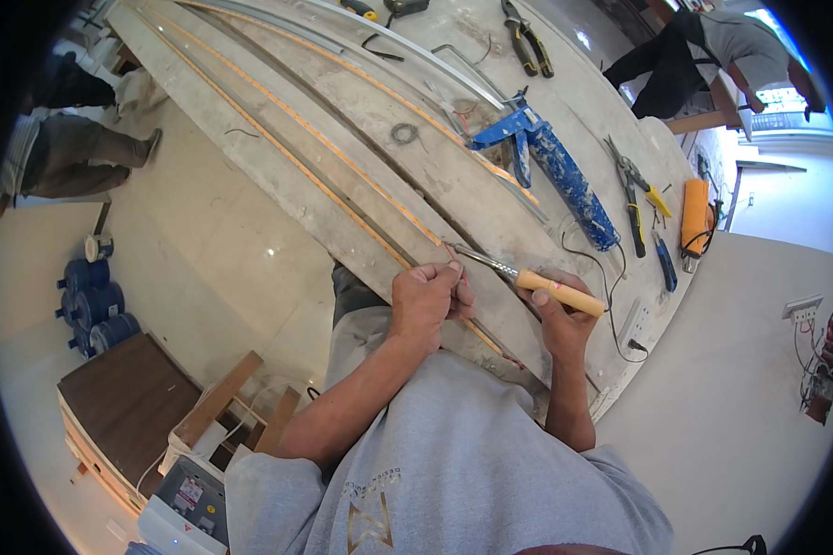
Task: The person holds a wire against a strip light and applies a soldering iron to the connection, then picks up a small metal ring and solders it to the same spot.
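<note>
My right hand (567,319) is wrapped round the wooden handle of a soldering iron (557,290). The iron's metal tip points left, close to the end of an orange-yellow LED strip (366,173) lying on the workbench. My left hand (424,301) pinches a thin red wire (464,276) just below the tip. Whether tip and wire touch is too small to tell. Another LED strip (305,173) runs along the bench's near edge, passing beneath my left hand. Past the iron lies a blue caulking gun (565,176), smeared with white.
Pliers (528,42), tin snips (633,190), a utility knife (665,263) and an orange heat gun (695,217) lie on the workbench (287,199). A power strip (635,322) is at my right. Two people are nearby: one far right, one left. Blue water jugs (94,305) stand left.
</note>
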Demonstrator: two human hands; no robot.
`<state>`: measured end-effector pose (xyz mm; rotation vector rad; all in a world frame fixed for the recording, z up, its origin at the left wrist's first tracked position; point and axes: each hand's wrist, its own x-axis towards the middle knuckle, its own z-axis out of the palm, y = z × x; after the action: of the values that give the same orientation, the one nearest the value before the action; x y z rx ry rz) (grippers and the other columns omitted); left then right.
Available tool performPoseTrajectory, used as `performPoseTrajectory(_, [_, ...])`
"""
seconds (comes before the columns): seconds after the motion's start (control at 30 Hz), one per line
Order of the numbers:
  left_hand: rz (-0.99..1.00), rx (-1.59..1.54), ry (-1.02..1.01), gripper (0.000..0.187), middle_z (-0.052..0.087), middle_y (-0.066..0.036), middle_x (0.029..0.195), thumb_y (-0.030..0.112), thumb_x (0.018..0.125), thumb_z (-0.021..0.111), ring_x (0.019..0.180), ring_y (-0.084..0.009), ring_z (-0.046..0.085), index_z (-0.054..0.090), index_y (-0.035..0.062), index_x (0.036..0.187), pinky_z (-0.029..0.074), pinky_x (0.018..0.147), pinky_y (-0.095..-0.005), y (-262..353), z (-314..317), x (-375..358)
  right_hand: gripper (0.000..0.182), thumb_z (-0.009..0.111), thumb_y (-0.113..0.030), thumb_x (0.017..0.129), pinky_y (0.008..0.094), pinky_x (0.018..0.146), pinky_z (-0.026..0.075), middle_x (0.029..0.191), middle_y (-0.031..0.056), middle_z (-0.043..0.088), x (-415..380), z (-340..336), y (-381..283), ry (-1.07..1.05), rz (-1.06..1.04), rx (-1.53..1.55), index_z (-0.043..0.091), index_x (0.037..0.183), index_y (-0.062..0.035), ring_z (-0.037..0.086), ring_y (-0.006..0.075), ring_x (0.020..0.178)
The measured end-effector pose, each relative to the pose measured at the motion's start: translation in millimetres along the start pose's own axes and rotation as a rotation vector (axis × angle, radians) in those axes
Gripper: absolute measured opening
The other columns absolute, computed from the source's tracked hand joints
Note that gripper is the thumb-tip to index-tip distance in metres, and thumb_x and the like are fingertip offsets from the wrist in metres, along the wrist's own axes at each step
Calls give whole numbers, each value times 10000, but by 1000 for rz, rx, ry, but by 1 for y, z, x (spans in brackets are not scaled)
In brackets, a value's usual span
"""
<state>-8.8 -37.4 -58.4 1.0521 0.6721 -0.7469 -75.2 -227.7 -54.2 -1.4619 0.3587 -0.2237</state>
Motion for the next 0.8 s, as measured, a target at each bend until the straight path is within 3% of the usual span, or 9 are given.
performPoseTrajectory(0.43, [-5,13,-2,183,631,-39,630,172,943,588,486,-142,600,642,28,845,529,494,-271,1,-1,-1,275,767,-46,781,327,851,514,1010,134,693,5,-4,-8,-119,-112,-159,674,1031,25,653,199,947])
performPoseTrajectory(0.6, [-3,7,3,188,626,-42,629,167,946,584,482,-137,591,648,13,858,540,493,-272,2,0,-1,310,777,-37,756,373,922,490,1047,178,674,9,-9,-6,-206,-235,-232,657,1035,24,635,251,1016])
performPoseTrajectory(0.8, [2,1,6,191,625,-45,629,167,946,584,484,-136,590,650,10,859,541,490,-274,2,1,-2,290,774,-40,746,387,925,488,1033,187,678,10,-8,-7,-208,-238,-234,666,1009,16,639,267,1015])
